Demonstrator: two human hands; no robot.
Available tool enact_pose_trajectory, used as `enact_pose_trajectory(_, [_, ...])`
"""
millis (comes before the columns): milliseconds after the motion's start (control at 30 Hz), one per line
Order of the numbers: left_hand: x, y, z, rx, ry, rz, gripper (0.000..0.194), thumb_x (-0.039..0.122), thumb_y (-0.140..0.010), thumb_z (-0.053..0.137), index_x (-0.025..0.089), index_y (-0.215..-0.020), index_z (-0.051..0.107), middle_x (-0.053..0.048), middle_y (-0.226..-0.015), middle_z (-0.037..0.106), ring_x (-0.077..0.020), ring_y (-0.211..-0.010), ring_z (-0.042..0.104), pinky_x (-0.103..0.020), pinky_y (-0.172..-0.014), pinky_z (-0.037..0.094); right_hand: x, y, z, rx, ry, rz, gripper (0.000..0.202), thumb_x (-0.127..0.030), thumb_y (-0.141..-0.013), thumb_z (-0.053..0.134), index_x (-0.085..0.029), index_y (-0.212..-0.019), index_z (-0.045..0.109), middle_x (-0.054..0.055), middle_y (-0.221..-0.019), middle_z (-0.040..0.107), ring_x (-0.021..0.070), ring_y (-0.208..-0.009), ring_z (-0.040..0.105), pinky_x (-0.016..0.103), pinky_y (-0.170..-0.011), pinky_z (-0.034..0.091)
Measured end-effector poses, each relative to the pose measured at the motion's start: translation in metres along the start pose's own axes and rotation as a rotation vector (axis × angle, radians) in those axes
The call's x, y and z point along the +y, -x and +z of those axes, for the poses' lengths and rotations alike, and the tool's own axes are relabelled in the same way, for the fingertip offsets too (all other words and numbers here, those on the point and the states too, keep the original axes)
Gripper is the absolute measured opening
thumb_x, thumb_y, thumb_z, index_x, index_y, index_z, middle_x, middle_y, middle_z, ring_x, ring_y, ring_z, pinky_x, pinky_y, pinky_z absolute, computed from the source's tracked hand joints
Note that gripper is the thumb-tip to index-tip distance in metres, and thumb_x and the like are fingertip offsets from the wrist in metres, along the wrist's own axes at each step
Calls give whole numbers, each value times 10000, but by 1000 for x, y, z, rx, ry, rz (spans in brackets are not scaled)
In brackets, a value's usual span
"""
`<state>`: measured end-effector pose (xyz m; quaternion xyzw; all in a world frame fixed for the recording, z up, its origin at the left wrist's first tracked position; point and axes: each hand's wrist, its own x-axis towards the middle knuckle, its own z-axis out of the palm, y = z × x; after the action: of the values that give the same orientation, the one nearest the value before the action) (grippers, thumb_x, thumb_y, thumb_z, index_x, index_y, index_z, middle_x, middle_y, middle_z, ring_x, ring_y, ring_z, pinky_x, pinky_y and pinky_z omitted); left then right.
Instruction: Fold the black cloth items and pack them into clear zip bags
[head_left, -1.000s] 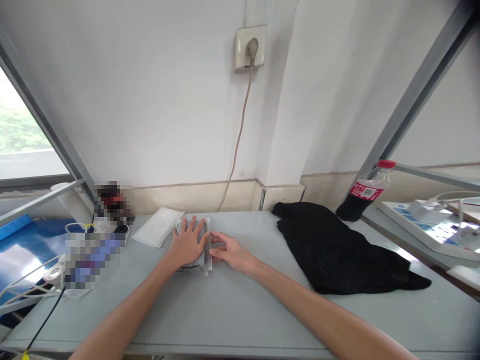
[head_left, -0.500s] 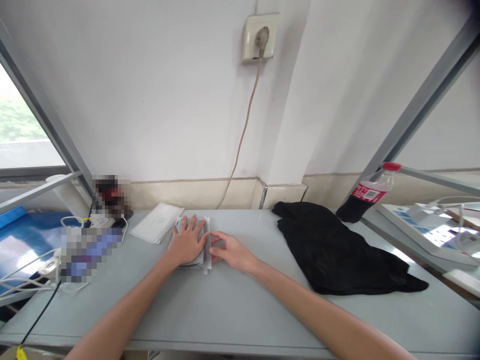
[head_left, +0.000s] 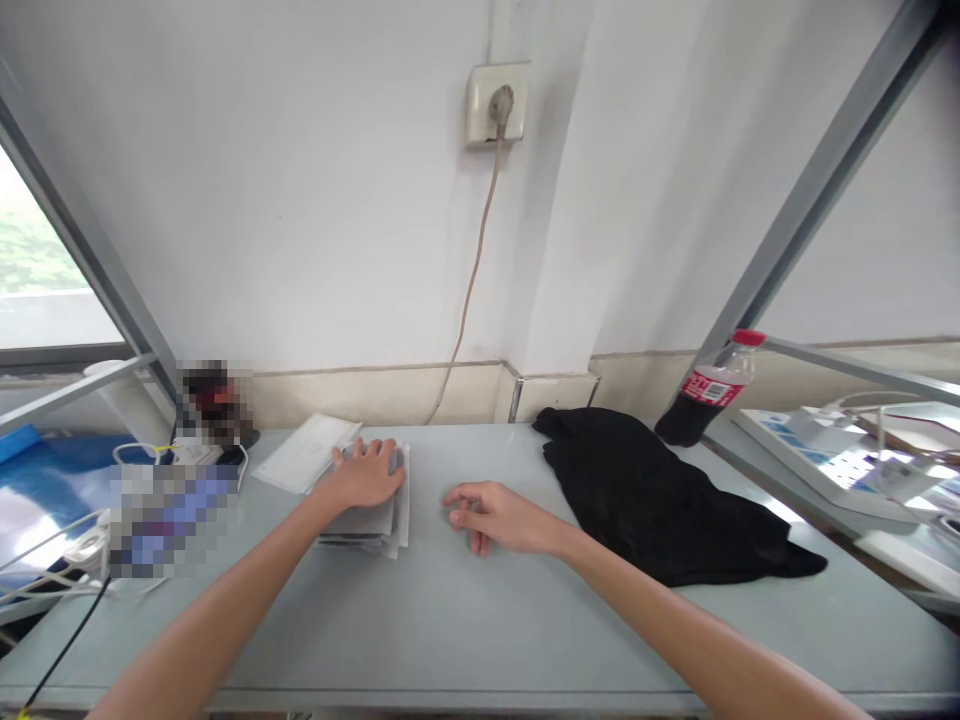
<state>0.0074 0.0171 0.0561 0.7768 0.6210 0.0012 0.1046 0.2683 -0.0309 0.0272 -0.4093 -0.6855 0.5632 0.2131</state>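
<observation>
A stack of thin grey packets with pale clear edges lies on the grey table, its layers slightly uneven at the near side. My left hand rests over the top of it, fingers bent over the far edge and thumb at the right side, gripping it. The palm hides much of the upper packet. To the right of the stack, apart from it, my right hand hovers close to the tabletop. Its fingers are loosely curled and apart, with nothing in them. Behind my left hand lie white flat packets.
Black cloth spreads over the table's right side, with a cola bottle behind it. Cables and a blurred blue item lie at the left. A cord hangs from the wall socket. White power strips lie beyond the right frame.
My right hand has drawn away from the stack's right edge, to the right. My left hand's fingers, spread flat before, are now more bent. The view has shifted slightly.
</observation>
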Motion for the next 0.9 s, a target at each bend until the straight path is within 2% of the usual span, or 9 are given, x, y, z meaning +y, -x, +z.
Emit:
enact_pose_trajectory(100, [8, -15, -7, 14, -42, -22, 851, 738, -889, 479, 182, -1533, 450, -290, -1587, 446, -552, -1476, 344, -852, -1084, 195, 1, 1, 1, -7, -20, -8, 494, -552, -915, 695, -168, -1224, 697, 46, -903, 718, 153, -628, 695, 287, -607, 575])
enact_pose_trajectory(233, [12, -27, -5, -8, -149, -16, 635, 511, -853, 605, 182, -1395, 572, -280, -1495, 528, -492, -1384, 471, -833, -1080, 240, 4, 4, -17, 87, 88, -35, 377, -415, -937, 638, -188, -1233, 695, 60, -996, 724, 144, -648, 675, 275, -590, 555])
enact_pose_trajectory(367, [4, -27, 0, 31, -175, -7, 582, 462, -867, 578, 131, -1345, 581, -299, -1428, 555, -466, -1373, 491, -765, -1131, 248, 18, 11, -76, 374, 347, -58, 313, -335, -955, 512, -204, -1149, 719, 56, -950, 742, 158, -617, 641, 295, -592, 530])
enact_pose_trajectory(433, [0, -26, 1, 52, -175, 7, 564, 439, -872, 567, 119, -1337, 575, -292, -1399, 578, -455, -1365, 502, -722, -1149, 260, 29, 14, -115, 575, 534, -45, 312, -289, -957, 461, -204, -1093, 728, 59, -890, 747, 188, -667, 661, 328, -691, 538])
enact_pose_trajectory(500, [-5, -26, 2, 67, -169, 31, 532, 400, -874, 561, 132, -1333, 572, -270, -1384, 599, -436, -1362, 509, -682, -1165, 270, 43, 17, -152, 760, 743, -2, 304, -272, -955, 465, -214, -1087, 732, 96, -986, 767, 253, -886, 707, 376, -842, 535])
enact_pose_trajectory(567, [-8, -25, 1, 77, -163, 60, 507, 362, -874, 555, 148, -1334, 570, -242, -1376, 615, -417, -1354, 518, -642, -1177, 281, 60, 21, -184, 821, 937, 33, 324, -241, -959, 436, -184, -1083, 730, 151, -1155, 743, 308, -1079, 675, 434, -986, 496])
enact_pose_trajectory(633, [-10, -24, 0, 80, -159, 91, 486, 325, -870, 550, 151, -1323, 574, -226, -1365, 624, -401, -1333, 536, -594, -1174, 311, 79, 26, -206, 889, 1072, 147, 390, -249, -981, 396, -122, -1199, 694, 217, -1253, 691, 372, -1173, 630, 508, -1013, 481])
enact_pose_trajectory(733, [-12, -22, -1, 80, -157, 121, 448, 266, -866, 535, 153, -1297, 584, -215, -1352, 629, -384, -1311, 555, -536, -1151, 358, 110, 31, -223, 997, 1110, 317, 583, -420, -1025, 390, -78, -1486, 494, 291, -1473, 541, 472, -1338, 512, 623, -1031, 448])
enact_pose_trajectory(900, [-12, -19, -3, 80, -160, 137, 406, 286, -880, 562, 154, -1263, 586, -207, -1307, 641, -390, -1274, 575, -569, -1164, 321, 141, 34, -228, 944, 976, 486, 681, -561, -1050, 283, -112, -1529, 466, 254, -1548, 497, 456, -1428, 456, 623, -1150, 349])
